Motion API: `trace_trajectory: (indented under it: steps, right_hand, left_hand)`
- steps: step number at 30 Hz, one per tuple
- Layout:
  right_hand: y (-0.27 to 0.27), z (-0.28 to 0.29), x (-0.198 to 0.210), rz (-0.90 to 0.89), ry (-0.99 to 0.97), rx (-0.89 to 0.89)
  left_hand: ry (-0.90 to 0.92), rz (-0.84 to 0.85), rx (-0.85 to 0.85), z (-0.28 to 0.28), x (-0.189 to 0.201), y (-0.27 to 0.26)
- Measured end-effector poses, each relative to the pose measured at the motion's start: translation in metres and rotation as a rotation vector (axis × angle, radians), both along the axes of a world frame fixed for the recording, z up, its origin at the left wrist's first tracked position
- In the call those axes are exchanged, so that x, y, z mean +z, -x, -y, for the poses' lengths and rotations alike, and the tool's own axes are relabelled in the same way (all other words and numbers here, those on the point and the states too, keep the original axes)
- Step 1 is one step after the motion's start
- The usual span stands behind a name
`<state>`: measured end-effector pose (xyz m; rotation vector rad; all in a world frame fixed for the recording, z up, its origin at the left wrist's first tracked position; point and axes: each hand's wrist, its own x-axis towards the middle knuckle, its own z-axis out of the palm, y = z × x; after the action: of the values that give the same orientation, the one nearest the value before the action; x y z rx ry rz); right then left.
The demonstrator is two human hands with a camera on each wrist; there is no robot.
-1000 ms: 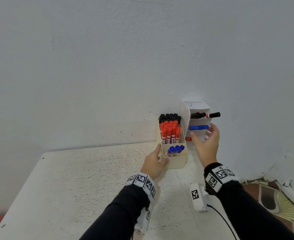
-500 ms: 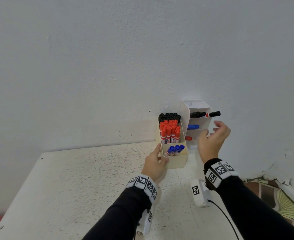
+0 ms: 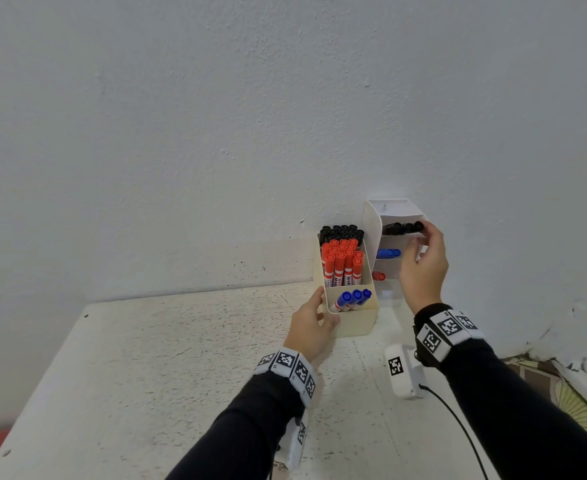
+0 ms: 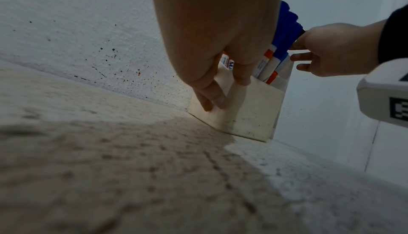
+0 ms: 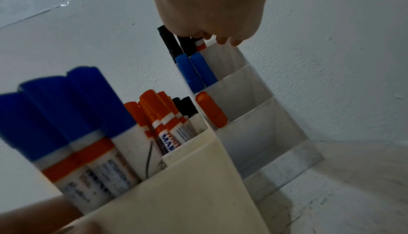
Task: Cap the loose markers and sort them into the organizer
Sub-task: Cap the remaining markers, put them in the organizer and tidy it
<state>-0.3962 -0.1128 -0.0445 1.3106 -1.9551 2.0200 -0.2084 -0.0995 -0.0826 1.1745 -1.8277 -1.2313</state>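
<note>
markers everywhere in this one. cream box (image 3: 354,320) sits on the bench (image 3: 146,375) right against the wall (image 3: 216,133), packed in three rows: black-capped markers (image 3: 342,232) at the back, red-capped markers (image 3: 342,261) in the middle, three blue-capped markers (image 3: 354,297) in the front pocket.

white tiered organizer (image 3: 371,226) stands touching the box at its 3 o'clock, tucked into the corner. top tier has black markers (image 3: 401,227), the tier below has two blue markers (image 3: 388,253), the one under that has a single red marker (image 3: 378,276). lowest tier is mostly hidden behind the wrist, can't tell what's in it.

right hand (image 3: 423,271) is up at the top tier, fingers curled around the end of a black marker with a red and white band (image 5: 200,44) that sits in that tier next to the other black ones. the right wrist view shows the fingertips (image 5: 223,40) right over the tier's rim.

left hand (image 3: 311,329) is at the box's 8 o'clock, thumb hooked on the front left corner and straight fingers (image 4: 212,98) pressed flat on its left wall, so it's spread apart and bracing the box, not wrapped around anything.

white wrist camera (image 3: 403,374) hangs under the right forearm with a black cable (image 3: 458,424) trailing toward 5 o'clock.
</note>
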Motion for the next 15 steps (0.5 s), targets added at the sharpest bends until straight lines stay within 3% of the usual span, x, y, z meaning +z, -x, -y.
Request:
trace_trajectory:
  steps: [8, 15]
  right_hand:
    - [-0.019, -0.011, -0.015, 0.034, 0.031, -0.046]
    - [-0.033, -0.023, -0.031, 0.091, -0.123, -0.041]
  left_hand:
    - [-0.017, 0.001, 0.005, -0.002, 0.002, -0.001]
    - [-0.028, 0.03, 0.005, -0.002, 0.002, -0.004]
